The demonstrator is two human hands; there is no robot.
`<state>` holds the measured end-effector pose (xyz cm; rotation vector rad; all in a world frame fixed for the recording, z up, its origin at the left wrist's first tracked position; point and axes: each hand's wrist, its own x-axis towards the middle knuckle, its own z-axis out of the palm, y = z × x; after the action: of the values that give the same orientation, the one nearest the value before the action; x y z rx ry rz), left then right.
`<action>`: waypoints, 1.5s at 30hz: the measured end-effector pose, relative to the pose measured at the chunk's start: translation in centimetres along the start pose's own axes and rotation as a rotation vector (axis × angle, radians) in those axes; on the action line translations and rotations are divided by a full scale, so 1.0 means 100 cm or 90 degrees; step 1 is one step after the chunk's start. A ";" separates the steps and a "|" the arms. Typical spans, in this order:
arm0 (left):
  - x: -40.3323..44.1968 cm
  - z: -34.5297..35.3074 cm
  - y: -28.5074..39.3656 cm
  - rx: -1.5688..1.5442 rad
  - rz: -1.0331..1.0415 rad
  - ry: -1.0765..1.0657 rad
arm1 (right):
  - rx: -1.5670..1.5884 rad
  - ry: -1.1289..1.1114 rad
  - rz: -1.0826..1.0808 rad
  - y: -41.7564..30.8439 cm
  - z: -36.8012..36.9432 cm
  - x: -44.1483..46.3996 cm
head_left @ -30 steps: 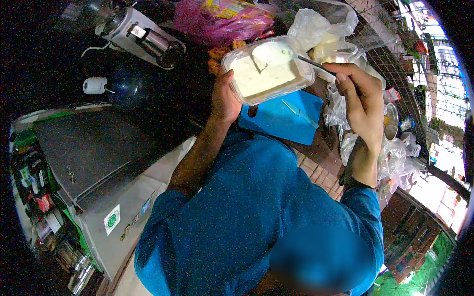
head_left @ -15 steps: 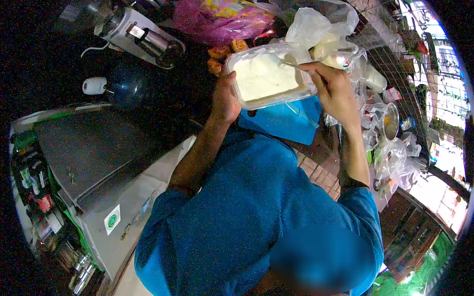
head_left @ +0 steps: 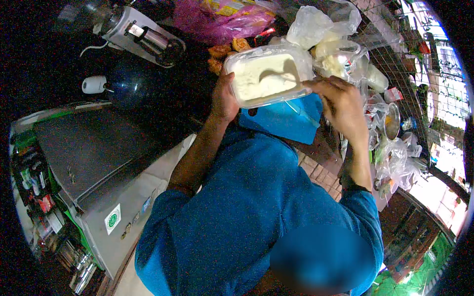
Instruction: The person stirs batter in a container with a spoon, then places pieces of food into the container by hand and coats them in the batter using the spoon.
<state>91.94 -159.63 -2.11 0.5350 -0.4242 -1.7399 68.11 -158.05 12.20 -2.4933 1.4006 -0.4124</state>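
My left hand is closed on the left edge of a clear plastic container, thumb over its rim. Thick, pale cream-coloured stuff fills the container, smooth in places and ridged in others. At the right rim, my slightly blurred right hand pinches the handle of what looks like a spoon. The spoon's far end dips into the creamy stuff, where a dark curved shadow shows. Below the container is a blue plastic piece, partly covered by it.
Browned food pieces lie behind the container, near a pink plastic bag. Clear bags and cups crowd the right side. A white appliance stands at upper left, and a grey cabinet at left.
My right hand has moved slightly down and right, lowering the spoon's handle toward the container's near right corner. The creamy surface looks different. My left hand has barely shifted.
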 end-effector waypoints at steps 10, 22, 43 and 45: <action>-0.037 -0.095 -0.035 0.056 -0.069 0.107 | 0.129 -0.043 0.160 -0.005 0.077 -0.040; -0.051 -0.153 -0.085 0.342 -0.126 0.292 | 0.199 -0.125 0.183 0.027 0.135 -0.079; 0.042 -0.090 -0.021 1.094 0.288 0.119 | 0.104 -0.152 0.211 0.064 0.163 -0.088; 0.049 -0.091 -0.014 1.176 0.275 0.078 | 0.072 -0.163 0.204 0.066 0.167 -0.088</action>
<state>95.05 -164.10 -11.06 1.6074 -1.8729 -0.4473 64.65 -152.50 -6.67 -2.0959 1.5809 -0.0984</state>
